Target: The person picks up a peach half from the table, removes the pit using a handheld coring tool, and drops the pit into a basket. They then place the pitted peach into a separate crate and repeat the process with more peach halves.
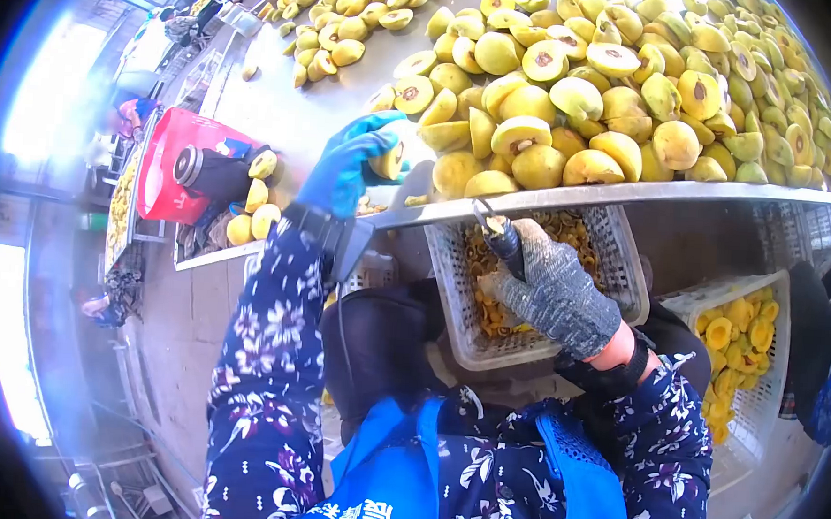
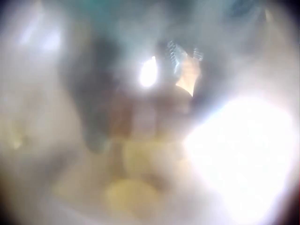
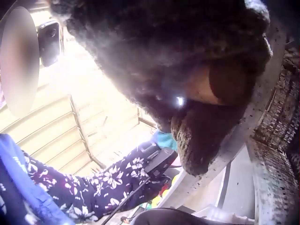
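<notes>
My left hand [image 1: 343, 166], in a blue glove, holds a halved yellow peach [image 1: 389, 162] just above the near edge of the metal table [image 1: 645, 191]. My right hand [image 1: 569, 296] wears a grey knit glove and grips a small tool [image 1: 505, 245] with a dark handle and a short metal tip. It is over a white plastic crate [image 1: 471, 356] that contains peach scraps [image 1: 497, 315]. A large heap of halved peaches [image 1: 546, 107], many showing brown pits, covers the table beyond both hands. The left wrist view is too blurred to show detail.
On the right, a second crate [image 1: 765, 372] holds pitted yellow halves [image 1: 736, 337]. A smaller pile of peaches [image 1: 338, 35] lies at the table's far left. Left of my arm are a red bag [image 1: 170, 195] and a dark flask [image 1: 215, 174]. Other people are at the far left.
</notes>
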A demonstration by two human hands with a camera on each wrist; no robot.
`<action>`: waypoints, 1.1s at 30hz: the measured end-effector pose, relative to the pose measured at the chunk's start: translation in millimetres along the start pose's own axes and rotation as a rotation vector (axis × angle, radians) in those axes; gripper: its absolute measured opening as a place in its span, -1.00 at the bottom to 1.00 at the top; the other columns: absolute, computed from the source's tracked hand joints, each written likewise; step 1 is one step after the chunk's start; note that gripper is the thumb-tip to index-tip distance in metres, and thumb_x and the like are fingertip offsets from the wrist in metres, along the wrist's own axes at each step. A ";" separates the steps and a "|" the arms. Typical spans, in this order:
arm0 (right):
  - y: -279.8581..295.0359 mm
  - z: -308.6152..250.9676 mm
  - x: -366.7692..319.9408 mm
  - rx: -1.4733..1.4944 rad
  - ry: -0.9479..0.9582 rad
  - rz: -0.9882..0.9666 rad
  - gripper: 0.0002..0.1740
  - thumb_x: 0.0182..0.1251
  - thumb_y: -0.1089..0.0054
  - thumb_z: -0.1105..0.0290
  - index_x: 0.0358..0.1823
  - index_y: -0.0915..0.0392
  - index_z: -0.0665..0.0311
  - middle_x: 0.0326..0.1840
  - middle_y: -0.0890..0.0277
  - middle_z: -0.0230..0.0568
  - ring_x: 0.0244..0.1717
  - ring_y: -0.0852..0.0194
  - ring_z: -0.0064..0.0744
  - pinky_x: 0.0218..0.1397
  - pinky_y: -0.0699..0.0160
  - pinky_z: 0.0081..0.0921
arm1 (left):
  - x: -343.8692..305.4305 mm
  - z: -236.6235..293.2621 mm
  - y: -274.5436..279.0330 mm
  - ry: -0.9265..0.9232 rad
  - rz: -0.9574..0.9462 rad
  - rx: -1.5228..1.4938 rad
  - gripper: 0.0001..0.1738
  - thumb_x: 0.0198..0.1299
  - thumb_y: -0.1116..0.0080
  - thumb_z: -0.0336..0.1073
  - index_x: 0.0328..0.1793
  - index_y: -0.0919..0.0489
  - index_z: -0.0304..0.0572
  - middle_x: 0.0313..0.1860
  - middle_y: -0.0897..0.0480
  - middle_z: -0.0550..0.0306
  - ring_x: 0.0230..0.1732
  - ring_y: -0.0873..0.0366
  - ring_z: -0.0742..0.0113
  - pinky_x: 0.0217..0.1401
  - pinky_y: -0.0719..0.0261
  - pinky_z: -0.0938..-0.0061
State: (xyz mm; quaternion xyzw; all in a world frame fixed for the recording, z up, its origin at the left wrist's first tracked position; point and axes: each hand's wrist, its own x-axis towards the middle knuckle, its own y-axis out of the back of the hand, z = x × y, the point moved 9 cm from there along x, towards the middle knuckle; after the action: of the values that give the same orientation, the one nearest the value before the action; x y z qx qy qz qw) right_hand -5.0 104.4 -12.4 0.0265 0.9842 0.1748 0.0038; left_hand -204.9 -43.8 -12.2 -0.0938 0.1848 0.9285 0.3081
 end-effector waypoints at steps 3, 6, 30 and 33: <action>-2.5 -6.5 -0.3 0.014 0.016 0.009 -0.43 0.13 -0.36 0.35 0.17 -0.36 0.28 -0.10 -0.54 0.18 -0.03 -0.52 0.21 -0.08 -0.53 -0.12 | -35.1 10.2 -28.0 -0.025 -0.075 -0.514 -0.48 0.24 -0.10 -0.23 0.29 -0.40 -0.29 0.05 -0.58 0.00 0.03 -0.59 0.13 -0.07 -0.70 0.29; -1.9 -8.0 3.0 -0.019 0.033 0.091 -0.40 0.13 -0.38 0.31 0.18 -0.35 0.30 -0.10 -0.55 0.18 -0.05 -0.53 0.21 -0.10 -0.56 -0.13 | -55.7 21.9 -67.7 -0.126 -0.061 -0.785 -0.38 0.29 0.05 -0.10 0.37 -0.30 -0.38 0.25 -0.47 -0.12 0.18 -0.52 0.05 0.08 -0.65 0.14; -5.7 8.5 5.3 -0.015 -0.149 0.137 -0.57 0.23 -0.27 0.31 0.05 -0.35 0.27 -0.29 -0.57 0.19 -0.20 -0.55 0.28 -0.22 -0.55 0.00 | -54.0 34.8 -121.1 -0.402 0.118 -0.801 -0.42 0.43 0.12 0.02 0.28 -0.36 -0.38 0.05 -0.56 -0.11 0.07 -0.57 0.14 0.13 -0.61 0.25; -11.5 9.9 4.5 0.017 -0.167 0.116 -0.59 0.23 -0.27 0.30 0.03 -0.35 0.26 -0.31 -0.58 0.17 -0.20 -0.55 0.27 -0.25 -0.55 -0.02 | -56.0 36.5 -118.0 -0.406 0.109 -0.860 -0.49 0.39 0.00 -0.08 0.24 -0.41 -0.38 0.04 -0.57 -0.13 0.06 -0.58 0.08 0.10 -0.64 0.19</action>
State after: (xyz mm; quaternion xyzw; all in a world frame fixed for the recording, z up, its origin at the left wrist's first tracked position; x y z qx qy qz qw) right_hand -9.9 97.3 -25.7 0.0982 0.9787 0.1637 0.0756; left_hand -91.1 28.3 3.7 -0.0199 -0.2756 0.9351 0.2219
